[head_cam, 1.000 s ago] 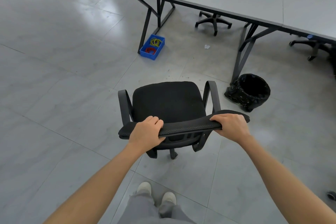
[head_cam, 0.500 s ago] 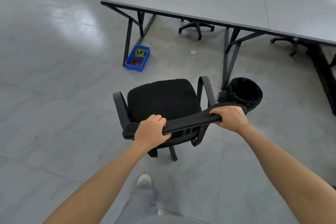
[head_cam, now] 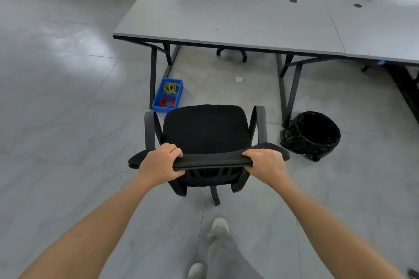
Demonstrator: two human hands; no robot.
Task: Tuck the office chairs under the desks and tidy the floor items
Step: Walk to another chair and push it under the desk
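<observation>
The office chair (head_cam: 205, 130) should roll easily on its casters and seems moderately heavy yet stiff enough to steer from the top edge of its backrest, where the left hand (head_cam: 159, 164) and right hand (head_cam: 265, 164) each have a grip with fingers curled over the rim. It is black, with a fabric seat and looped armrests, standing on the floor just ahead of the grip, short of the grey counter (head_cam: 226, 18).
</observation>
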